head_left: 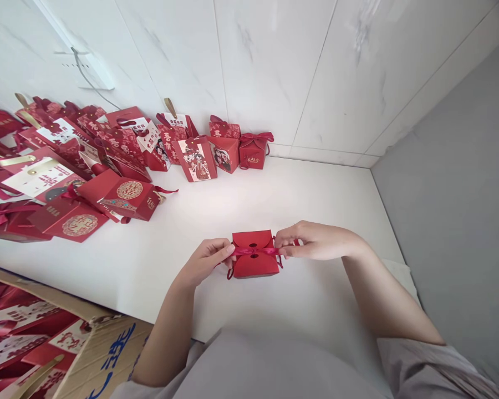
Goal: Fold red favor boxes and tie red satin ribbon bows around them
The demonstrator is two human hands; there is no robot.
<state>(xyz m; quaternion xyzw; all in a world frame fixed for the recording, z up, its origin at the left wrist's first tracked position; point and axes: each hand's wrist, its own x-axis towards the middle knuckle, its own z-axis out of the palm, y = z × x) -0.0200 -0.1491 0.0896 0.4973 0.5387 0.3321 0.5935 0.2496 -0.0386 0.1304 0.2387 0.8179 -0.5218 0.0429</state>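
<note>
In the head view a small red gift box (255, 268) sits on the white tabletop in front of me, its top flaps folded in with two dark holes near the middle. A crimson ribbon (254, 251) runs across the top and is crossed at the centre. At the box's left side, my left hand (210, 257) pinches one part of the ribbon between thumb and fingers. My right hand (311, 241) grips the ribbon's other side just right of the box, fingers closed. Loops of ribbon hang at both sides of the box.
Many red gift boxes (196, 160) stand along the tiled wall and crowd the left of the table (316, 194). At lower left, a cardboard carton (112, 354) holds more red boxes. A wall socket (81, 69) with a cable is behind; a grey wall (453, 166) bounds the right.
</note>
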